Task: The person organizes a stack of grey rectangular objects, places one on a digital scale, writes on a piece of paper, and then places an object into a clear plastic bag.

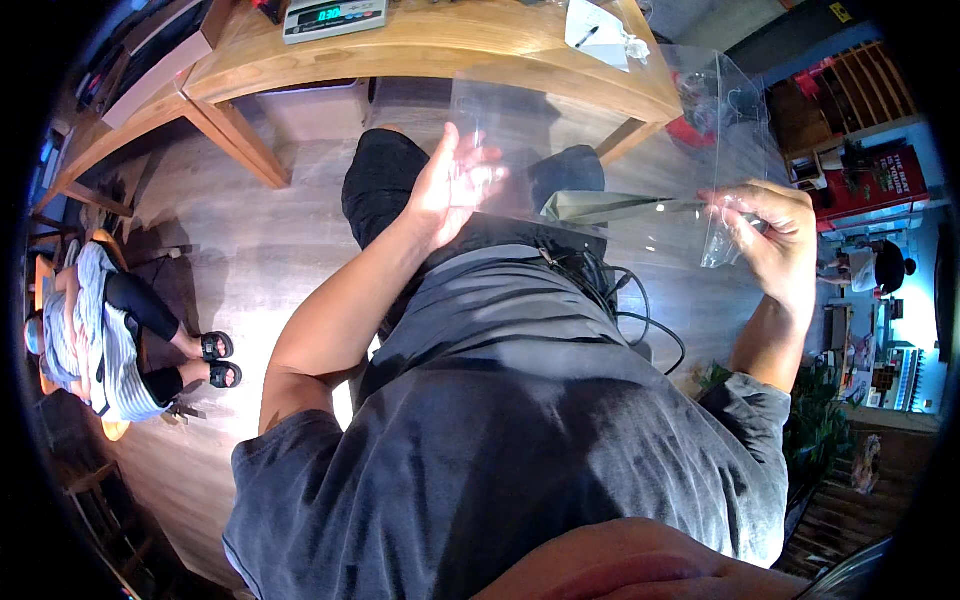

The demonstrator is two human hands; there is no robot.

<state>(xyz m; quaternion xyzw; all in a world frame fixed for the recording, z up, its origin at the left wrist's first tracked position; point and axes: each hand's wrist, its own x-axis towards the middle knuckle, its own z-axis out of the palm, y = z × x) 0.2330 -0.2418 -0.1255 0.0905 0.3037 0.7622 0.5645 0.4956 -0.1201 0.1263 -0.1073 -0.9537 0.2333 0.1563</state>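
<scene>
A clear plastic sheet or bag (640,130) spreads over my lap and toward the table; its exact shape is hard to make out. My right hand (770,225) pinches its crumpled right edge between thumb and fingers. At the left side of the plastic, my left hand (455,185) is raised with its fingers apart. Whether those fingers touch the film I cannot tell. A grey-green flat strip (600,207) shows between my hands, reaching toward the right one. I cannot tell whether it lies inside the plastic or beneath it.
Ahead stands a wooden table (450,45) with a digital scale (335,18), a sheet of white paper (600,32) and a pen (587,37). Black cables (625,290) hang by my waist. A seated person (110,330) is at the left; plants (820,430) stand at the right.
</scene>
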